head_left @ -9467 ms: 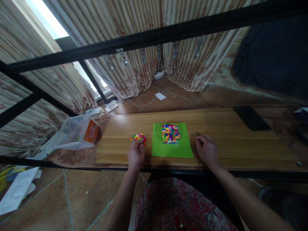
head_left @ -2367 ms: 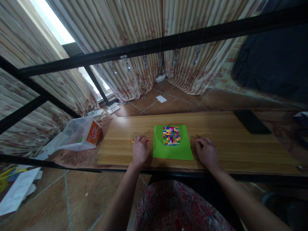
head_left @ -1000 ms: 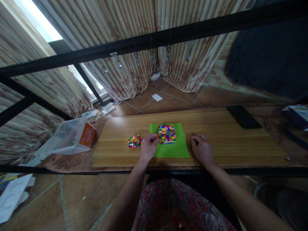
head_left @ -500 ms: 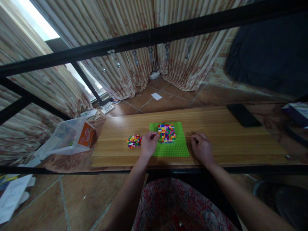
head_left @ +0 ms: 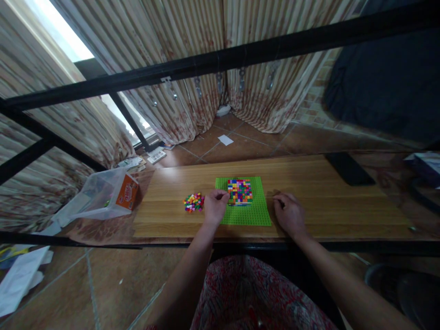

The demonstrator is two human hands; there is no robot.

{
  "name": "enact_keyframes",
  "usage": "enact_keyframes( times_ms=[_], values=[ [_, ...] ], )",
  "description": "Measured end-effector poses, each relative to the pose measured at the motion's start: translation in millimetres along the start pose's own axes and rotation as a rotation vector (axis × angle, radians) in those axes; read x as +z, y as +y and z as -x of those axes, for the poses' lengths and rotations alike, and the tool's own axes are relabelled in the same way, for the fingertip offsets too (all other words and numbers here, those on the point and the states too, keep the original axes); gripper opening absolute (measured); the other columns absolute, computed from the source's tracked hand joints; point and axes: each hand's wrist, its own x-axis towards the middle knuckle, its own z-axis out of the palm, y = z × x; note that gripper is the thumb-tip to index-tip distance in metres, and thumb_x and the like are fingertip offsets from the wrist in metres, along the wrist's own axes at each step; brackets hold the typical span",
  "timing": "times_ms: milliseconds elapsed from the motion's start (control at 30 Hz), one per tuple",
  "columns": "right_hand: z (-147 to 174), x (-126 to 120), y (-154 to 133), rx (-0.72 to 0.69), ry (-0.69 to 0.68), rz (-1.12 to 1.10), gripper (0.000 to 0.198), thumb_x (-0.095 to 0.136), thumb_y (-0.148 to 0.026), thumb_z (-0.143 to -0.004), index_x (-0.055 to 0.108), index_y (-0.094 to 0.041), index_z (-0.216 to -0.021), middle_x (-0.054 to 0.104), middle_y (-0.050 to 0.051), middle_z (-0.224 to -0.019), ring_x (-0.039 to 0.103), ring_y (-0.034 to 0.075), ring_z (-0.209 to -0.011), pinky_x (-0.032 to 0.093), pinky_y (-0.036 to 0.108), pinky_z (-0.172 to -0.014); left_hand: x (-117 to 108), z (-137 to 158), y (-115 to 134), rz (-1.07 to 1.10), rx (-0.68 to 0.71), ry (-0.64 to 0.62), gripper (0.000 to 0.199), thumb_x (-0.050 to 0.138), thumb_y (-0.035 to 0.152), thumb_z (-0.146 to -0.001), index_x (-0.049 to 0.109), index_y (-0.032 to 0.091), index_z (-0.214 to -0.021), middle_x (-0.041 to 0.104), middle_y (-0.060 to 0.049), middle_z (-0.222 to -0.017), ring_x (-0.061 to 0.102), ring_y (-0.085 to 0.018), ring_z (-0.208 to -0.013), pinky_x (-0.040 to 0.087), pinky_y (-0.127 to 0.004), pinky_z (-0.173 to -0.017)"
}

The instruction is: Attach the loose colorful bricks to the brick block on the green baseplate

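Observation:
A green studded baseplate [head_left: 245, 217] lies on the wooden board in front of me. On its upper middle stands a block of small multicoloured toy bricks [head_left: 239, 190], packed edge to edge. My left hand [head_left: 215, 206] is over the plate's left edge, thumb and forefinger pinched at the left side of the brick block. Whatever is between those fingertips is too small to make out. Just left of that hand is a loose pile of small coloured bricks [head_left: 193, 202]. My right hand [head_left: 289, 213] rests on the board right of the plate, fingers curled and partly hidden.
The wooden board [head_left: 330, 206] carries a black phone-like slab [head_left: 349, 168] at its far right. A clear plastic bin [head_left: 99, 195] with an orange label stands off the left end. A black metal rail [head_left: 206, 65] crosses beyond the board, before striped curtains [head_left: 185, 27].
The view has shifted slightly, so everything sits a little lower and to the right. Both hands keep nearly the same pose and place beside the baseplate.

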Motion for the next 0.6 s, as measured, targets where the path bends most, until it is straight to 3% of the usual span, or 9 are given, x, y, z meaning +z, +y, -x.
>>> enact_keyframes(
  times_ms=[133, 300, 467, 600],
  values=[
    [0, 1, 2, -0.013, 0.012, -0.009, 0.021, 0.048, -0.027, -0.087, 0.067, -0.020, -0.084, 0.066, 0.009, -0.088, 0.061, 0.024, -0.083, 0.050, 0.039, -0.081, -10, 10, 1, -0.025, 0.046, 0.008, 0.014, 0.058, 0.025, -0.078, 0.068, 0.016, -0.074, 0.063, 0.002, -0.063, 0.057, -0.011, -0.061, 0.044, -0.021, -0.061],
    [2, 2, 7, -0.012, 0.006, 0.005, 0.021, 0.048, -0.029, -0.087, 0.067, -0.020, -0.085, 0.067, 0.009, -0.090, 0.061, 0.024, -0.084, 0.050, 0.039, -0.079, -40, 32, -15, -0.136, 0.068, 0.030, 0.012, 0.056, 0.023, -0.079, 0.066, 0.017, -0.077, 0.066, 0.000, -0.071, 0.060, -0.013, -0.067, 0.046, -0.023, -0.065],
    [2, 2, 6, -0.012, 0.007, 0.005, 0.021, 0.048, -0.029, -0.088, 0.067, -0.020, -0.085, 0.067, 0.010, -0.090, 0.062, 0.024, -0.084, 0.050, 0.040, -0.080, -75, 49, -36, -0.372, 0.004, 0.225, 0.009, 0.059, 0.024, -0.077, 0.066, 0.019, -0.082, 0.069, -0.002, -0.076, 0.063, -0.015, -0.069, 0.047, -0.026, -0.069],
    [2, 0, 4, -0.018, 0.011, 0.015, 0.021, 0.048, -0.029, -0.087, 0.067, -0.019, -0.084, 0.067, 0.010, -0.088, 0.062, 0.025, -0.084, 0.051, 0.040, -0.081, -86, 51, -37, -0.574, 0.019, 0.263, 0.008, 0.061, 0.024, -0.078, 0.065, 0.021, -0.084, 0.067, -0.001, -0.074, 0.061, -0.016, -0.067, 0.044, -0.026, -0.066]
  ],
)
